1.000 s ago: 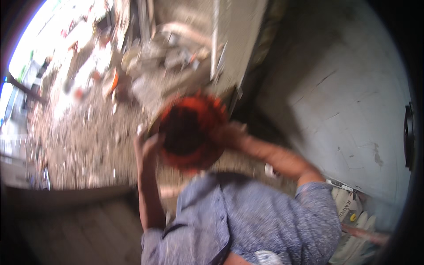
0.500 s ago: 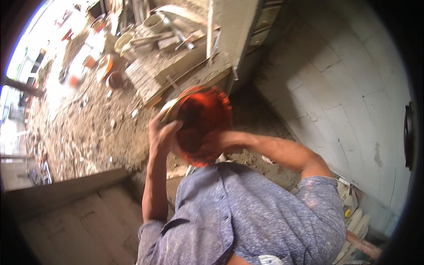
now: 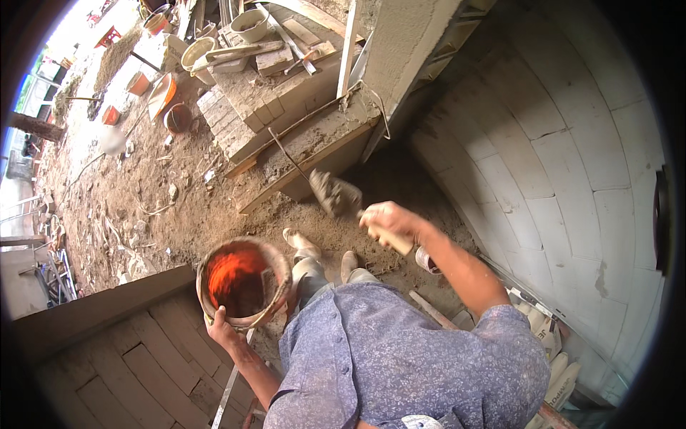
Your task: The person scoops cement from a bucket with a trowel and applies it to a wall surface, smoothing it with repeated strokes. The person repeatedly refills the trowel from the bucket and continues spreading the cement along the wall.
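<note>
My left hand [image 3: 226, 332] grips the rim of a red-lined bucket [image 3: 230, 270] crusted with dried mortar, at my left side with its mouth facing up. A dark patch shows low inside it. Out in front, my right hand [image 3: 394, 219] is closed round the wooden handle of a trowel [image 3: 391, 240]. Its blade carries a lump of grey wet mortar [image 3: 333, 193] and points toward a mortar-topped ledge [image 3: 314, 154]. A thin rod [image 3: 288, 151] stands near that mortar, apart from the hand.
Pale block walls [image 3: 550, 171] rise on the right and at lower left [image 3: 143, 357]. Stacked blocks with a pail [image 3: 250, 26] and boards lie beyond the ledge. Several buckets, one dark [image 3: 178, 119], sit on rubble-strewn soil. A small container [image 3: 426, 260] lies near my feet.
The bucket has moved from in front of my chest down to the left. My right hand has come out of the bucket and now extends forward with the mortar-laden trowel.
</note>
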Action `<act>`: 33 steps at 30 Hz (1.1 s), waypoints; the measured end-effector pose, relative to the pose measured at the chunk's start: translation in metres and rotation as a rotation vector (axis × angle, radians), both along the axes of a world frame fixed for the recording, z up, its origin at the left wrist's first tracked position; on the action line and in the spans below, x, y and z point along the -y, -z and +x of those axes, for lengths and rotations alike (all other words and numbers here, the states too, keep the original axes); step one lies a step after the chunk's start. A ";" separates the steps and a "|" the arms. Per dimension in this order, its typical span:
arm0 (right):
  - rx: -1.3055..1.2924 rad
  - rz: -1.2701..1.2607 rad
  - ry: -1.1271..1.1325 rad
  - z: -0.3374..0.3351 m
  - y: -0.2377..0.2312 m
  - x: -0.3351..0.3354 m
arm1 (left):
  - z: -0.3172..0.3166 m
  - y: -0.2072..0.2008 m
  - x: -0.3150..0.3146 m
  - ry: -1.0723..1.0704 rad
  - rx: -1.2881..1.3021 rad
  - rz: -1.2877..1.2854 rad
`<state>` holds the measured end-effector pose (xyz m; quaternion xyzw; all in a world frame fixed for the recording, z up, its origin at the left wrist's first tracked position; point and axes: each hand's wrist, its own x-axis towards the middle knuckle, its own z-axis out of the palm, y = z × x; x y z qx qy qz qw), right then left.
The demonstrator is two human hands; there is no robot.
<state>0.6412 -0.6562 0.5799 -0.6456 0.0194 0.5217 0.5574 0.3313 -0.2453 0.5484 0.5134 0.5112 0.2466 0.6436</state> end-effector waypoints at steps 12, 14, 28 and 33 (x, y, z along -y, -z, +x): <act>0.338 0.014 0.791 0.129 0.054 -0.099 | -0.141 0.168 -0.086 -0.389 -0.869 0.101; 0.299 -0.041 0.943 0.144 0.089 -0.141 | -0.145 0.175 -0.109 -0.514 -0.888 -0.031; 0.850 -0.953 0.044 0.183 0.136 -0.079 | -0.115 0.212 -0.175 0.038 -1.064 0.061; 0.828 -1.113 -0.112 0.230 0.137 -0.074 | -0.067 0.179 -0.176 -0.093 -0.837 0.062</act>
